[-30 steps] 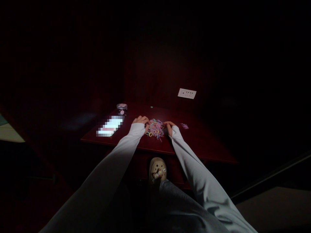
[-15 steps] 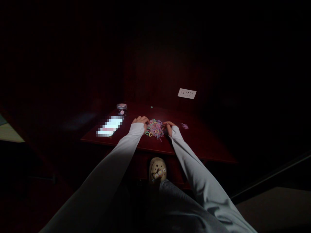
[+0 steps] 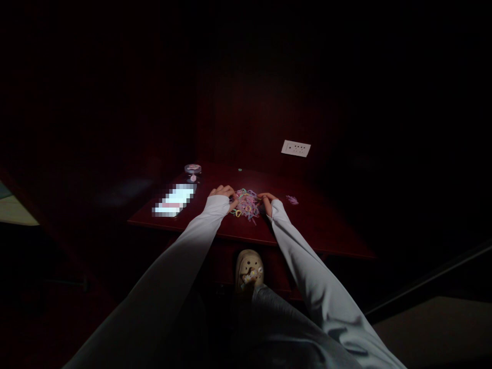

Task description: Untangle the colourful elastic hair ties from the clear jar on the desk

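A loose heap of small pastel hair ties in pink, purple, green and yellow lies on the dark red table. At the heap's left edge is my left hand, fingers curled, with thumb and fingertips close together among the ties. My right hand is bent inward at the right edge, its fingertips drawn together against the heap. Whatever either hand pinches is too small and dim to make out. A little bunch of purple hair ties lies apart on the right. One green hair tie sits alone farther back.
A lit phone, its screen blurred out, lies left of my left hand. Behind it stands a clear round jar. A white wall socket is set in the back panel. My beige clog shows below the table's front edge.
The fingers of my left hand have shifted slightly at the heap, and the green ties by its thumb show less. My right hand stays almost in place.
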`<state>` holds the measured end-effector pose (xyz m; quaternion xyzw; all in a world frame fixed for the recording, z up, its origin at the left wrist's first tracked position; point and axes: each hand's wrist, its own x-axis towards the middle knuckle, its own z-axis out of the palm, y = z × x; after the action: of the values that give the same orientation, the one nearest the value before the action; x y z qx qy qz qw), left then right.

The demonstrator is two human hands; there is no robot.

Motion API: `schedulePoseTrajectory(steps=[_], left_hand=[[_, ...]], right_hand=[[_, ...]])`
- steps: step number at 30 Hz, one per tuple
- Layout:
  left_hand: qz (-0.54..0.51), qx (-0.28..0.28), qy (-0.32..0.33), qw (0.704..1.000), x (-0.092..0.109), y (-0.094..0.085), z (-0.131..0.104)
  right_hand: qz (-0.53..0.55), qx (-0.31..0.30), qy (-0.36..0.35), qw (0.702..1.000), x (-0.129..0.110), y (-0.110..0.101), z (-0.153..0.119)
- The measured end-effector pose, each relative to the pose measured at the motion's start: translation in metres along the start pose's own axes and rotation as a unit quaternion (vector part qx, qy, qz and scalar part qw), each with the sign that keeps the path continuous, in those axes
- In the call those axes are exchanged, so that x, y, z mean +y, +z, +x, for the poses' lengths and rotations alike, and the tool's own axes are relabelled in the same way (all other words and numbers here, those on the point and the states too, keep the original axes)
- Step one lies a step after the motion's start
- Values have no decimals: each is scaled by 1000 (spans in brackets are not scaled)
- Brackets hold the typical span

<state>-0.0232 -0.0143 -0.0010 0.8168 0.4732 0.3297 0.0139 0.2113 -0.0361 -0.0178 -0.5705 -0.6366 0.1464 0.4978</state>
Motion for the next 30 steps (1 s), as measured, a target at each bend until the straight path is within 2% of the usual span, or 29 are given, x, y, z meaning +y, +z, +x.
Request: schedulePoseTrajectory(steps=[10,17,26,30], left_hand=[[-10,-31,10,999,-1,-3,2],[-17,-28,15,999,0,-4,1],[-65,-17,-14,998,-6,-1,8],[-58,-34,-20,998,-2,-2,7]], right_hand=[[4,-3,-9,1000,-3,-2,-2],[7,3,0,1000,0,-1,-1],[14,-2,3,1000,-2,0,-3],[-10,-7,-17,1000,-3,-1,-4]])
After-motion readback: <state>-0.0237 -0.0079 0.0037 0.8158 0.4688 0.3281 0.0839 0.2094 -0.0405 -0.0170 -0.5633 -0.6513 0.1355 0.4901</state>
